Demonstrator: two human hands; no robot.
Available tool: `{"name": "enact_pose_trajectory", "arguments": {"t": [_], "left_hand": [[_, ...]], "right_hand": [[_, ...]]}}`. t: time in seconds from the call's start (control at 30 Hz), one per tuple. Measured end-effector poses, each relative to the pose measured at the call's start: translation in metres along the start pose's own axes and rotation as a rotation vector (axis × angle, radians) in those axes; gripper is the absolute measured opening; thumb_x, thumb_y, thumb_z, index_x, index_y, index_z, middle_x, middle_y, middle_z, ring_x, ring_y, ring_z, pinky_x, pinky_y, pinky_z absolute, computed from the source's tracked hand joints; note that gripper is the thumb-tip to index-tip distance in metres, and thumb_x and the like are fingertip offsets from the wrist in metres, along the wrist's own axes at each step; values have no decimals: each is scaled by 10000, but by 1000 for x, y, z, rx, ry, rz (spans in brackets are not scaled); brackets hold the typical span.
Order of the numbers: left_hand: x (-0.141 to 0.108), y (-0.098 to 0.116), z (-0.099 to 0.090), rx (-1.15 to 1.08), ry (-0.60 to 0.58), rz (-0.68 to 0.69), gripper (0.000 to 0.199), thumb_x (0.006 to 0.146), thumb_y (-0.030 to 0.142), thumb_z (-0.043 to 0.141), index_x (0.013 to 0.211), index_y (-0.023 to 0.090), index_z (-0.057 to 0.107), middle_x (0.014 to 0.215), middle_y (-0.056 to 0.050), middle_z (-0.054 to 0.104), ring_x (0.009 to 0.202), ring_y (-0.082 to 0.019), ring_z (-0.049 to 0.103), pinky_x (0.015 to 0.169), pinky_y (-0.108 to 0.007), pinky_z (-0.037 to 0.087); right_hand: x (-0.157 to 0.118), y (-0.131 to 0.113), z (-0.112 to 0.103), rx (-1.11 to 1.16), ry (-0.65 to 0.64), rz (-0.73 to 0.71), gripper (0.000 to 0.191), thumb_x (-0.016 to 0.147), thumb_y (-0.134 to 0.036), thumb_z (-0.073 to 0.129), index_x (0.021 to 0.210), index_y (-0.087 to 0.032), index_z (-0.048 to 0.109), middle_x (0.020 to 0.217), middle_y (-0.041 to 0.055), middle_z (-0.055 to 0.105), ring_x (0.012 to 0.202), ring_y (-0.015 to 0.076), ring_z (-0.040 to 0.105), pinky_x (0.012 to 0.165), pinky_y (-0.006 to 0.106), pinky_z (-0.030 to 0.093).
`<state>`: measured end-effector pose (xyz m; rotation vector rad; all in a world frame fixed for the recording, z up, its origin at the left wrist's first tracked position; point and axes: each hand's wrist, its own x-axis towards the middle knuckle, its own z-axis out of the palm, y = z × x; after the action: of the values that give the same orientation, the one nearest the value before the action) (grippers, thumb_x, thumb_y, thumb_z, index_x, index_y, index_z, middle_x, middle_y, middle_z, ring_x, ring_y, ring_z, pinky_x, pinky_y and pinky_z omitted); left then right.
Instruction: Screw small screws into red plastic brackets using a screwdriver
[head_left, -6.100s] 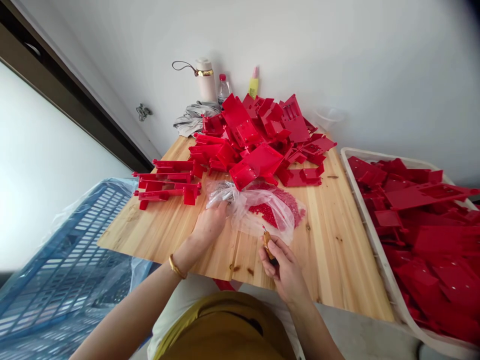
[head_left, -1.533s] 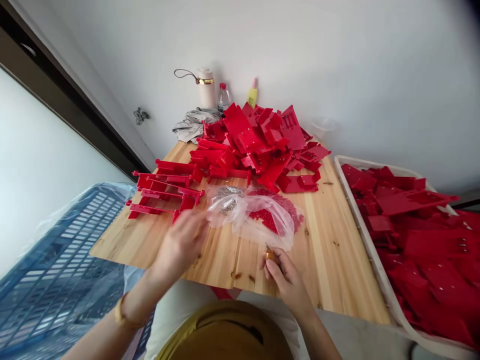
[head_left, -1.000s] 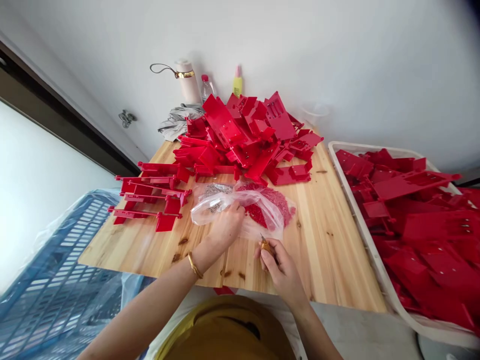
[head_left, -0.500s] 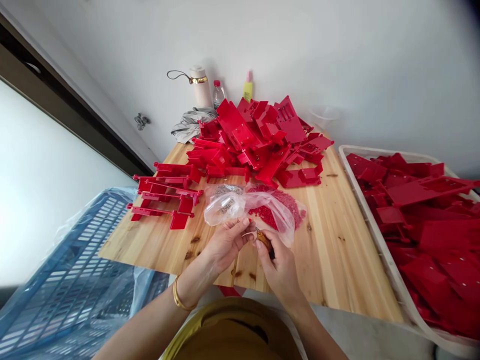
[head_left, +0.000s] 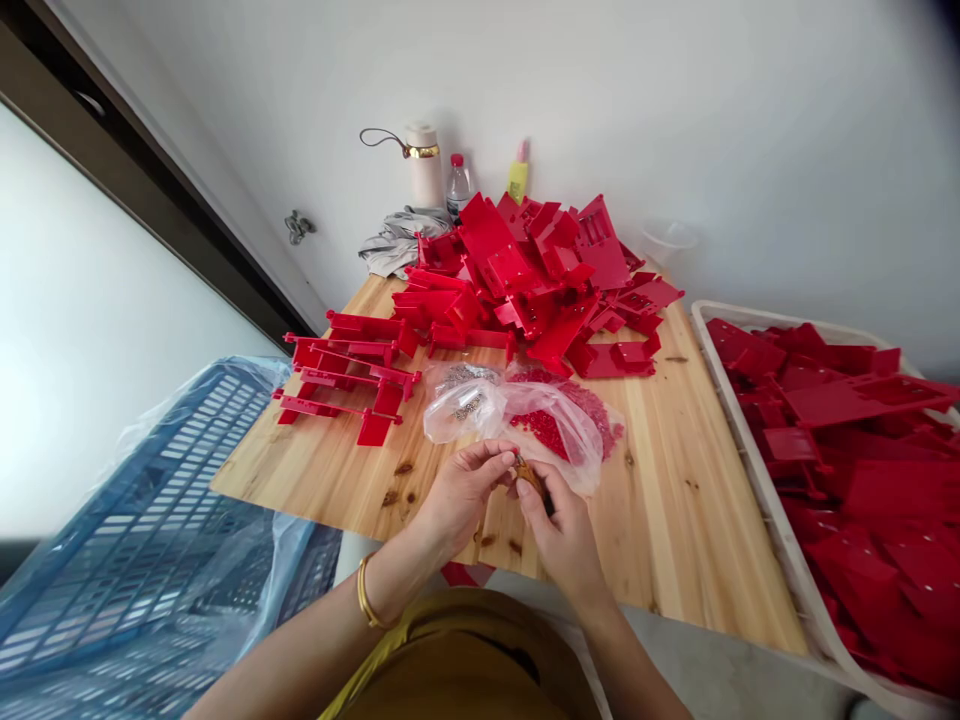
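My left hand (head_left: 466, 492) is closed in a pinch on a small red plastic piece (head_left: 515, 452), mostly covered by the fingertips. My right hand (head_left: 561, 520) wraps round a short tool with an amber-brown and black handle (head_left: 534, 484), seemingly a stubby screwdriver. Its metal tip points at the red piece, and the fingertips of both hands nearly meet; whether tip and piece touch is too small to tell. Just beyond the hands lie a clear plastic bag of small metal parts (head_left: 466, 376) and a clear bag of tiny red pieces (head_left: 544, 432).
Red plastic panels (head_left: 517, 270) are heaped at the back of the wooden table (head_left: 667, 520), with a stack of red frames (head_left: 345, 370) at left. A white tub (head_left: 739, 440) of red parts stands right, a blue crate (head_left: 172, 500) left. A flask (head_left: 425, 175) stands behind.
My left hand has brought the small red piece up against or close to the tool's tip, and its fingers have closed in. The whole view has shifted slightly.
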<state>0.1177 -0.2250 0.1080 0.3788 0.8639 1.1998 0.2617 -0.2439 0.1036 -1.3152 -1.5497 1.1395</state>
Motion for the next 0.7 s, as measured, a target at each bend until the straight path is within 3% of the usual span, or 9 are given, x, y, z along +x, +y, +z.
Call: {"name": "enact_pose_trajectory", "arguments": {"t": [0.13, 0.3, 0.53, 0.7], "left_hand": [[-2, 1, 2, 6, -34, 13, 267, 686, 300, 890, 847, 134, 756, 723, -4, 675, 635, -102, 584, 619, -234, 471], [-2, 0, 3, -10, -116, -3, 223, 752, 314, 835, 835, 136, 730, 678, -2, 673, 530, -109, 586, 580, -259, 473], [-2, -5, 1, -26, -95, -27, 229, 769, 321, 825, 799, 124, 711, 685, -10, 651, 561, -116, 585, 520, -239, 461], [-1, -8, -1, -59, -112, -46, 224, 794, 324, 809, 809, 121, 715, 695, -18, 641, 576, -116, 574, 485, -234, 444]], "right_hand": [[0, -3, 1, 335, -92, 192, 236, 992, -434, 549, 1025, -217, 636, 773, -18, 625, 514, 72, 461, 470, 212, 356], [1, -7, 4, 523, -89, 305, 249, 963, -454, 590, 956, -207, 618, 731, -42, 584, 467, 33, 382, 426, 190, 241], [-2, -6, 3, 425, -99, 262, 267, 978, -469, 568, 1003, -205, 601, 720, -44, 577, 465, 52, 384, 437, 210, 273], [-5, -8, 1, 170, -76, 210, 292, 989, -478, 533, 1017, -198, 611, 744, -6, 628, 527, 99, 472, 477, 235, 360]]}}
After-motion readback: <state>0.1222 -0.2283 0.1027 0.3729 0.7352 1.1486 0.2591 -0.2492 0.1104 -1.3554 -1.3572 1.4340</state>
